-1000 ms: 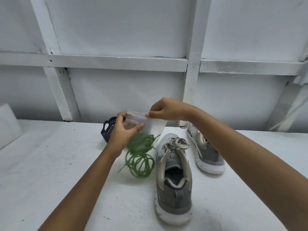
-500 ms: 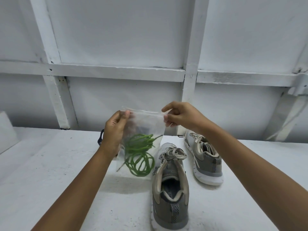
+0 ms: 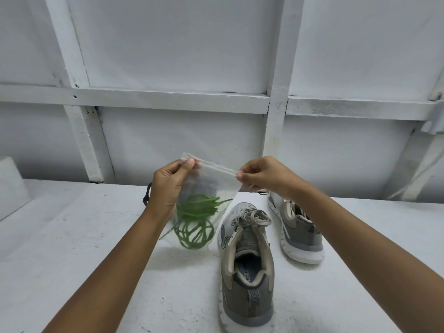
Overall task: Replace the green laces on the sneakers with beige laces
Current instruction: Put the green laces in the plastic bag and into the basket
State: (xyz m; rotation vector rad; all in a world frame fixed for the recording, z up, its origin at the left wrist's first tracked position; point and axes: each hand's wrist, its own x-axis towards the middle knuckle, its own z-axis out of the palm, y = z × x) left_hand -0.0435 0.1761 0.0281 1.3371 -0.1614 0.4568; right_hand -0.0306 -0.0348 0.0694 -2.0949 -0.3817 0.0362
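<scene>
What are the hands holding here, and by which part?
Both pinch one clear plastic bag holding green laces: left hand at its top left corner, right hand at its top right corner.

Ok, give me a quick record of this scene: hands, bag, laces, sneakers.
left hand: pinches one top corner of the bag
right hand: pinches the other top corner
bag: clear, held up over the table
green laces: coiled inside the bag
near sneaker: on the table, beige laces tied
far sneaker: on the table, partly behind the right arm
</scene>
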